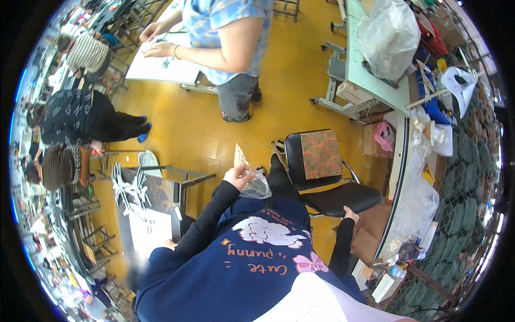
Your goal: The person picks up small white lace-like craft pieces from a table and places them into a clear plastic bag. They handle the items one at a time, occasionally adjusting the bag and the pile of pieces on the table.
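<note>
Yellow workshop floor, people busy at tables: our left hand point(238, 174) pinches a clear plastic bag point(257, 189) above our knees; a firm hold near its mouth seems wise. Our right hand point(351, 214) rests on the black chair point(335, 199), and we cannot tell its grip.

A black chair point(332, 196) with a patterned square cushion point(321, 154) stands near the middle of the frame on the yellow floor point(182, 123). At the upper right, a pale green table point(370, 75) carries a bulging clear plastic bag point(389, 37). At the top centre, a person in a blue checked shirt point(225, 27) stands beside a white sheet point(161, 67). At the far left, a person in dark clothes point(86, 121) crouches.
</note>
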The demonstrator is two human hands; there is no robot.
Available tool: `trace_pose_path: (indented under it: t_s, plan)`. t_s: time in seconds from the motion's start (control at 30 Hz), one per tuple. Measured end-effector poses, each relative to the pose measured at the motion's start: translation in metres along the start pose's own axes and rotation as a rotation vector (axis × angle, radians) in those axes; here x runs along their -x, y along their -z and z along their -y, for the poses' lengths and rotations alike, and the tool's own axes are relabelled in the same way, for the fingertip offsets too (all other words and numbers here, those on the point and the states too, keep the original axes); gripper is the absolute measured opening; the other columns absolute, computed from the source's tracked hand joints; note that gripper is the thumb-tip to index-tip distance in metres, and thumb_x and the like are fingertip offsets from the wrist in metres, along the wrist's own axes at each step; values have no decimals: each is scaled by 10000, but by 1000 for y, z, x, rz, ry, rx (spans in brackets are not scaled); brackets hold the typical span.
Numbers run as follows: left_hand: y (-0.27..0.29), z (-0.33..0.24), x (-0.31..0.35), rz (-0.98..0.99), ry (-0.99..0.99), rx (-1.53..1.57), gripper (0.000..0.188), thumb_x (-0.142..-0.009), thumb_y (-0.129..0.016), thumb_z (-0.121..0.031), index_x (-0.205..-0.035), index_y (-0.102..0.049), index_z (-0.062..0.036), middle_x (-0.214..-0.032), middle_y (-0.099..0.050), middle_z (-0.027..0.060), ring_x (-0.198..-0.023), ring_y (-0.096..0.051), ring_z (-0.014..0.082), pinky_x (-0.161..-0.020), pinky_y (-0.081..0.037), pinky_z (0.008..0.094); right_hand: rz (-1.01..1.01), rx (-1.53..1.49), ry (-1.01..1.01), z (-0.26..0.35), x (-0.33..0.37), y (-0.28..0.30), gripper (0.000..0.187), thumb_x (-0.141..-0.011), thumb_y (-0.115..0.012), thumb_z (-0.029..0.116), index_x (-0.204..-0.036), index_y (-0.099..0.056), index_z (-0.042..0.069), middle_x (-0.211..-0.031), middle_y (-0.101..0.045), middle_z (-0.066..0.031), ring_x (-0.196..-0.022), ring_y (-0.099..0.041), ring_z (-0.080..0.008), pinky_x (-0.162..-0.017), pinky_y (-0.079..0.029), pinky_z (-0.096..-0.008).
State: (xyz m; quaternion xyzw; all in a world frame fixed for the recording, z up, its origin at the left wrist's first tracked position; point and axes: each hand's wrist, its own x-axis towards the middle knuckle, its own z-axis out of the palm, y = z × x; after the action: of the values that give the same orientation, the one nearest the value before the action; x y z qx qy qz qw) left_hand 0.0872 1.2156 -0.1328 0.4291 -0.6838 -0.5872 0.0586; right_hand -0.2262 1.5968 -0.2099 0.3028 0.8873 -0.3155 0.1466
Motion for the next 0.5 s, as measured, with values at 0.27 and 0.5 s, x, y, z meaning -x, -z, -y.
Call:
trace_pose_path:
  t_s: [0.27,0.5]
  plan:
    - [6,4,22,-196,16,156,222,-845,-711,-226,-956,-666,-40,-796,-679,55,-724,-617,119,-687,-490,268,181,86,265,108,-25,-53,390,-673,-819,221,-862,-702,-100,-853,-709,-189,-684,-676,-291,-610,-529,-386]
    - [-2,4,15,-375,97,230,191,-863,-720,-168,-962,-651,-20,-778,-629,-24,-713,-547,34,-666,-454,208,180,297,449,188,-62,-106,439,-655,-833,254,-891,-709,-95,-844,-706,-213,-651,-673,-314,-636,-535,-405]
